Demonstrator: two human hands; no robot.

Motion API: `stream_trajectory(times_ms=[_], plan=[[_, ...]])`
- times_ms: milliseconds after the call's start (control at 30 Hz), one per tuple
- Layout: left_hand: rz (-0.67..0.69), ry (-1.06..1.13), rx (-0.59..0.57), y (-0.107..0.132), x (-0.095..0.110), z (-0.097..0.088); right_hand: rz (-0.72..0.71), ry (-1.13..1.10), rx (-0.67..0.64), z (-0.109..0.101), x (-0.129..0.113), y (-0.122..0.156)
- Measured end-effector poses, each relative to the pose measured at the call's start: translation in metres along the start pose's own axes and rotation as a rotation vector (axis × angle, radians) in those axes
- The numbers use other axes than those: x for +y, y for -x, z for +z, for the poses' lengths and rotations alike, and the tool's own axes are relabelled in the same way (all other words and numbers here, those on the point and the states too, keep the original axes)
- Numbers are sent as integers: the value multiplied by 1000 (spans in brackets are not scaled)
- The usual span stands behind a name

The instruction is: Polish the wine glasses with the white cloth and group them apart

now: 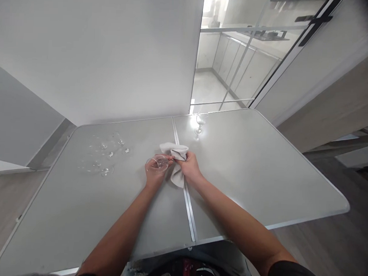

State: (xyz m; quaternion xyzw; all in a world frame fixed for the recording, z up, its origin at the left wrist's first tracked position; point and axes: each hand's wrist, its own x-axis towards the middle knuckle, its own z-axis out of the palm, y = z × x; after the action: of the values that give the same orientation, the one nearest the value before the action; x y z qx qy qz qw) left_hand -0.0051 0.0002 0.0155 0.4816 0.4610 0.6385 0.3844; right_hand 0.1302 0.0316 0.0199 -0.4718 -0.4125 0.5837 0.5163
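Note:
In the middle of the table, my left hand [155,175] is closed around a clear stemmed glass [157,164], its bowl tilted toward me and to the left. My right hand [190,167] grips a white cloth [179,152], folded over at the glass's stem and foot end, which it mostly hides. One end of the cloth hangs down between the two hands.
Several clear stemmed glasses [106,155] lie on their sides at the table's left. One glass [199,124] stands upright near the back edge. A metal seam [189,210] crosses the grey table [246,164]. Behind are a white wall [114,59] and a glass door [229,55].

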Motion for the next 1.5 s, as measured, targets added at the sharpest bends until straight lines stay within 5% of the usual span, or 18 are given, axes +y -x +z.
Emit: stream_trajectory(times_ms=[167, 500, 733, 900, 1000, 1133, 1233, 1333, 1500], plan=[[-34, -23, 103, -1, -3, 0, 51, 141, -60, -3, 3, -1], [-59, 12, 124, -3, -5, -1, 35, 142, -95, -8, -5, -1], [-31, 89, 263, -11, -12, -8, -101, 260, 193, -27, -19, -6], [-109, 125, 163, -9, -14, -8, -233, 393, 234, -29, -31, -6], [-139, 164, 126, -8, -13, -9, -296, 360, 175, -31, -36, -4], [-144, 148, 69, -8, -12, -10, -430, 420, -100, -34, -39, -4], [-153, 103, 67, -7, -13, -10, -345, 435, -245, -32, -40, -6], [-140, 82, 70, -7, -15, -8, -244, 402, -319, -26, -41, -2], [-98, 128, 2, -8, -18, -6, -372, 529, -308, -14, -38, 8]])
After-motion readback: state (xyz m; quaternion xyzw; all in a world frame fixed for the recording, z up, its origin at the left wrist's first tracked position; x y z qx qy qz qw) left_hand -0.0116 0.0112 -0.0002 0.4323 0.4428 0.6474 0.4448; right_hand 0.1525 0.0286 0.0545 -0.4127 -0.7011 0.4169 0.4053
